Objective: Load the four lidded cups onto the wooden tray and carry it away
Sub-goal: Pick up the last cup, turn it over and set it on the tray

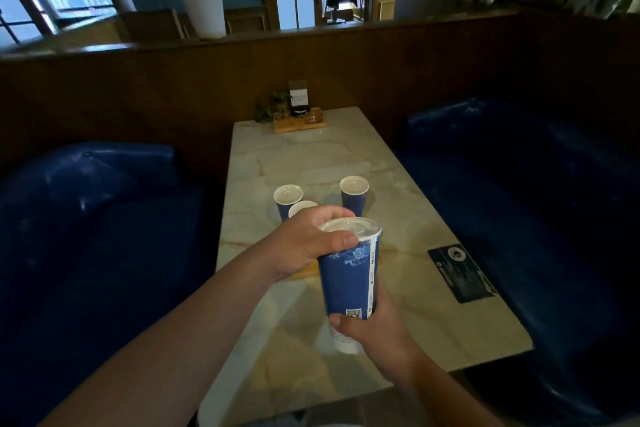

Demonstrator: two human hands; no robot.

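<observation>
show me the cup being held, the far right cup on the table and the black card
held cup [346, 281], head view, on its blue side wall
far right cup [354, 185], head view, on its white lid
black card [462, 272], head view, on its dark printed face

- We see two bare forearms coming in from the bottom edge, no sleeve on either as far up as the view reaches.
- We find no watch, band or ring on the left hand [304, 239] or its wrist.
- The right hand [372, 326] is likewise bare: no glove, no jewellery.
- Our thumbnails are short and unpainted.
</observation>
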